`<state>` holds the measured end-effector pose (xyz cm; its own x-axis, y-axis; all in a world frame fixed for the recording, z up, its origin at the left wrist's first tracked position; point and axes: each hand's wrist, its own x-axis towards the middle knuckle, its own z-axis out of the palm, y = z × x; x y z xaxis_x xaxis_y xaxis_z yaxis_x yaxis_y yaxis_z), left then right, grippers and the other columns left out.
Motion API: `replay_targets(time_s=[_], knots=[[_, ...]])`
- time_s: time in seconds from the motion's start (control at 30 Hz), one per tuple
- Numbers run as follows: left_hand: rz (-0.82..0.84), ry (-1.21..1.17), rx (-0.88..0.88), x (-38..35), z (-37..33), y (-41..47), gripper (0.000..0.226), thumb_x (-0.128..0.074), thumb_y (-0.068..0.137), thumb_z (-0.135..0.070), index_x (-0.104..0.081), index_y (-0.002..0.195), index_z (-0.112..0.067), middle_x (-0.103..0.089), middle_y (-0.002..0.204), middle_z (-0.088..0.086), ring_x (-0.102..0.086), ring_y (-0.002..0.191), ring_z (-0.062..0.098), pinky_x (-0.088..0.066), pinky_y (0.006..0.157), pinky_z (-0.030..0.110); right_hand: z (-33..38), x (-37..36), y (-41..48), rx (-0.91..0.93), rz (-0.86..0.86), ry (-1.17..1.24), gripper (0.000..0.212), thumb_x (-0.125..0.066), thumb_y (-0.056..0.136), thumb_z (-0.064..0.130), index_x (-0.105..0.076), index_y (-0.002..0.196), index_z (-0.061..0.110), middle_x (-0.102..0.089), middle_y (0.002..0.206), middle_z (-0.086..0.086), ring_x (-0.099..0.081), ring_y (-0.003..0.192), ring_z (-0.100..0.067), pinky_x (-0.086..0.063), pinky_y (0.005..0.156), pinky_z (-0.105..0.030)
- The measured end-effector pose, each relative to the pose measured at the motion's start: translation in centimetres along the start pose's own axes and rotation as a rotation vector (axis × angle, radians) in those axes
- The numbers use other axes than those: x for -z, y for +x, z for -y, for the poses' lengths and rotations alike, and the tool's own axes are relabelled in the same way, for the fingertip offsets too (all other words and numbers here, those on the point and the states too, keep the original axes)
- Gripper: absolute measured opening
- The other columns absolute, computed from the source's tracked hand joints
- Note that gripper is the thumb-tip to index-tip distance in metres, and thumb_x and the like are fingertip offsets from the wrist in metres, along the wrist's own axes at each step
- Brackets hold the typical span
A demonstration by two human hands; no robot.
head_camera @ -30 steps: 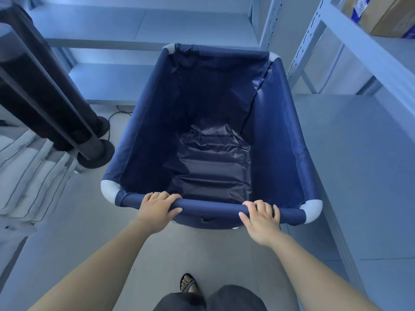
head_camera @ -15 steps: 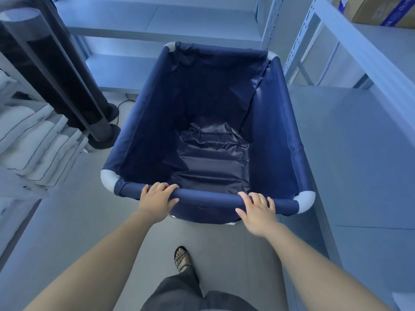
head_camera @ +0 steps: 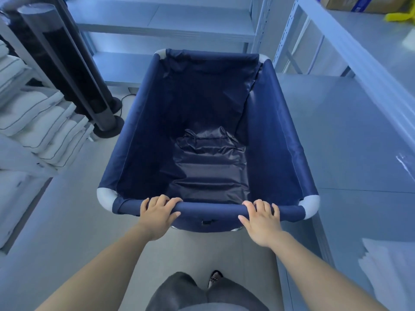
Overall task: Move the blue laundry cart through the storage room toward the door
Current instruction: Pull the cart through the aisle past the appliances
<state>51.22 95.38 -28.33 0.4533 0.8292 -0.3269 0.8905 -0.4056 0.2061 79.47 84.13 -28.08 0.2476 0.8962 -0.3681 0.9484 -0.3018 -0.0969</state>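
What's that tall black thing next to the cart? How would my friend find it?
Start at the blue laundry cart that both hands push. Look on the floor just past its left side, in front of the shelves of folded white linens. The tower fan stands there: the only tall, dark column on a round base, with a cord behind it.

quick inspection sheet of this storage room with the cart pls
surface: pale floor, bare around the cart
job's things: blue laundry cart, liner empty, in the aisle between shelving; door not in view
clutter: folded white linens on the left rack; cardboard box and a yellow item on the right shelf
grippers: left hand and right hand, fingers wrapped over the cart's near rail
cables: black cord on the floor behind the tower fan
surroundings: metal shelf unit right beyond the cart's far end
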Motion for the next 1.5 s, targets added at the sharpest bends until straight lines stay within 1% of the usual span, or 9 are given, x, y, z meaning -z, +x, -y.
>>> replay_targets(time_s=[0.13,0.23,0.37,0.47,0.6,0.77,1.0,1.33,1.5], knots=[[-0.122,-0.04,-0.033,-2.1,-0.7,-4.0,0.036,-0.036,0.096,-0.046,-0.04,0.131,-0.042,-0.05,0.121,-0.014,-0.042,0.122,0.013,-0.017,0.11,0.037,-0.1,-1.2,-4.0,-0.013,-0.036,-0.038,0.049,-0.027,0.097,0.049,-0.024,0.14,0.026,-0.036,0.132,-0.002,-0.03,0.127,-0.023,-0.008,0.114,-0.046],[-0.178,-0.043,-0.087,-3.1,-0.1,-7.2,0.036,-0.04,0.096,-0.042,-0.042,0.131,-0.04,-0.053,0.123,-0.016,-0.045,0.122,0.011,-0.022,0.106,0.033,0.3,-2.2,-7.0,-0.029,-0.045,-0.057,0.049,-0.027,0.097,0.049,-0.024,0.14,0.025,-0.037,0.133,-0.003,-0.031,0.129,-0.024,-0.009,0.115,-0.046],[-0.126,-0.031,-0.162,-3.6,1.3,-11.4,0.042,-0.042,0.096,-0.033,-0.035,0.137,-0.039,-0.047,0.135,-0.016,-0.04,0.128,0.009,-0.022,0.106,0.03,2.2,-4.0,-11.5,-0.086,-0.05,-0.049,0.053,-0.025,0.097,0.051,-0.025,0.14,0.021,-0.037,0.135,-0.005,-0.027,0.132,-0.026,-0.007,0.116,-0.048],[-0.102,-0.041,-0.18,-4.4,2.3,-14.9,0.041,-0.042,0.096,-0.033,-0.035,0.136,-0.039,-0.048,0.134,-0.015,-0.041,0.127,0.009,-0.023,0.105,0.031,4.0,-5.9,-15.1,-0.128,-0.04,-0.028,0.055,-0.022,0.096,0.054,-0.025,0.139,0.02,-0.036,0.136,-0.006,-0.024,0.133,-0.026,-0.004,0.116,-0.05],[-0.081,-0.028,-0.154,-5.9,3.8,-19.9,0.037,-0.041,0.096,-0.039,-0.037,0.132,-0.041,-0.05,0.125,-0.013,-0.044,0.121,0.012,-0.024,0.104,0.032,6.2,-8.8,-20.0,-0.147,-0.031,-0.02,0.055,-0.02,0.095,0.055,-0.024,0.139,0.021,-0.034,0.135,-0.006,-0.022,0.133,-0.027,-0.003,0.116,-0.051],[0.021,-0.033,-0.13,-7.1,5.9,-25.8,0.037,-0.038,0.096,-0.043,-0.037,0.133,-0.042,-0.051,0.124,-0.011,-0.044,0.122,0.015,-0.024,0.108,0.035,8.9,-11.4,-26.3,-0.128,0.032,0.075,0.05,-0.021,0.096,0.052,-0.024,0.138,0.024,-0.03,0.135,-0.004,-0.019,0.133,-0.025,0.001,0.115,-0.052],[-0.084,-0.071,-0.106,-9.6,7.4,-33.7,0.036,-0.043,0.092,-0.049,-0.045,0.127,-0.044,-0.056,0.118,-0.014,-0.047,0.119,0.012,-0.023,0.106,0.034,11.4,-14.5,-33.6,-0.084,0.041,0.1,0.048,-0.02,0.097,0.048,-0.021,0.14,0.026,-0.026,0.141,-0.002,-0.018,0.135,-0.024,0.002,0.114,-0.052],[-0.114,-0.001,0.01,-14.8,5.2,-46.3,0.043,-0.039,0.094,-0.049,-0.035,0.136,-0.042,-0.045,0.135,-0.006,-0.031,0.133,0.017,-0.012,0.116,0.042,11.5,-19.0,-45.0,0.024,-0.032,0.062,0.045,-0.021,0.098,0.047,-0.022,0.141,0.03,-0.036,0.135,0.002,-0.029,0.127,-0.022,-0.008,0.113,-0.046],[-0.015,-0.012,0.04,-17.1,4.2,-53.0,0.04,-0.036,0.095,-0.05,-0.034,0.134,-0.045,-0.044,0.133,-0.007,-0.031,0.133,0.017,-0.011,0.115,0.042,11.3,-21.4,-51.9,0.019,0.023,0.042,0.047,-0.021,0.098,0.049,-0.021,0.141,0.03,-0.034,0.134,0.001,-0.028,0.128,-0.023,-0.007,0.114,-0.047]])
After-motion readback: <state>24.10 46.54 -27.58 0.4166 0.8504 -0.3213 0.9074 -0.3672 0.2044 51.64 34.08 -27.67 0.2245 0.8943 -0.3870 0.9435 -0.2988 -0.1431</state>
